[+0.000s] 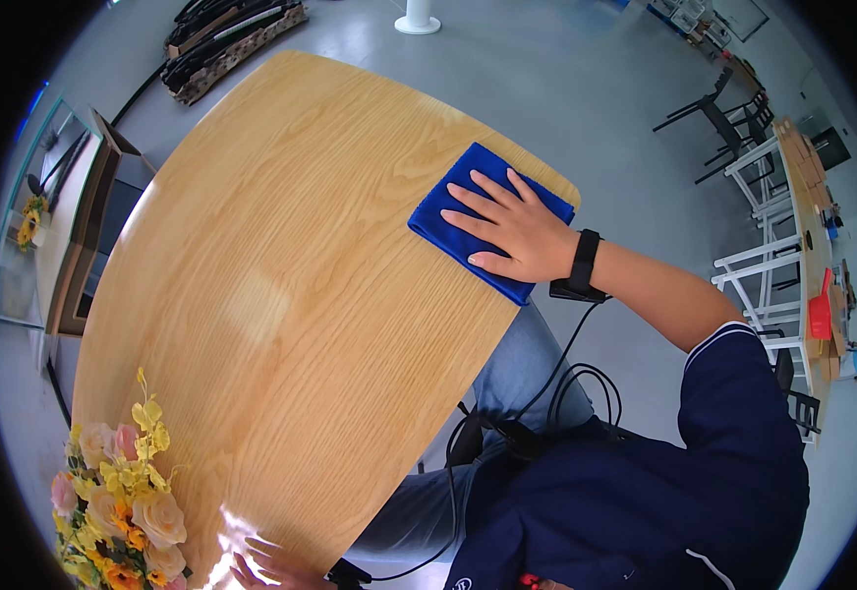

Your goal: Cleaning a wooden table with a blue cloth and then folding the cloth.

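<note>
My right hand (519, 232) lies flat with its fingers spread on a folded blue cloth (451, 208), pressing it rather than gripping it. The cloth rests near the far right corner of a light wooden tabletop (281, 226), its right edge close to the table's rim. At the lower edge of the view, my left hand (281, 570) is partly cut off. Its fingers are stretched out over the wood beside a patch of bright glare. Close to its left stands a bunch of flowers (119, 501) in cream, pink, yellow and orange.
A black cable (458, 482) hangs in loops between my body and the table's edge. A glass-sided cabinet (65, 216) stands left of the table. Farther off are dark bundled pieces (222, 49) on the floor, black chairs (714, 118) and a long workbench (802, 197).
</note>
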Motion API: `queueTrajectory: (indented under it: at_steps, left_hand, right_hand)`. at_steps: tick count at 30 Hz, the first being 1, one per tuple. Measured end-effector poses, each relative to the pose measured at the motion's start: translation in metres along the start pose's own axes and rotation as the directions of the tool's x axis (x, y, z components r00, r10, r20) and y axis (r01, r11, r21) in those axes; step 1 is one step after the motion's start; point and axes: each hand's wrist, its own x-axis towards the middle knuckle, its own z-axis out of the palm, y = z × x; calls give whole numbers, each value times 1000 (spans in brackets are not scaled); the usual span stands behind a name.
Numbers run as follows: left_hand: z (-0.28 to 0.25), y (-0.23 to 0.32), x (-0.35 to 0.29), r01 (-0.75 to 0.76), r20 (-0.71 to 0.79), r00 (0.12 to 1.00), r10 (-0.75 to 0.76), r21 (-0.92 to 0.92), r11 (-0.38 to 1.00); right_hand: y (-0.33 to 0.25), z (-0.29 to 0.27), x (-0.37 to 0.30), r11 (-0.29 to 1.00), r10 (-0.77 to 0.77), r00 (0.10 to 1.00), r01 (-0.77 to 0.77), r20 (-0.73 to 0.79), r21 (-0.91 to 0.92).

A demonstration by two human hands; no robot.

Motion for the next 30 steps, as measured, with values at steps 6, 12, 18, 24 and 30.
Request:
queueTrajectory:
  at_steps: [6,12,18,24,30]
  left_hand:
    - [-2,-1,1,-93,11,996,93,204,975]
    - [0,-4,2,-183,25,983,183,274,944]
    - [1,1,0,-211,45,977,208,354,911]
    - [-1,4,3,-215,46,976,211,319,923]
    - [1,-1,-1,-141,52,990,132,262,955]
  right_hand:
    - [-3,-1,-1,1000,0,1000,0,13,-1]
    - [-3,-1,-1,1000,-5,1000,4,-5,-19]
    - [-4,0,0,1000,-4,1000,3,-12,-22]
    - [-8,-1,2,1000,0,1000,0,-7,-18]
    - [-8,-3,-2,999,10,1000,-10,-2,-30]
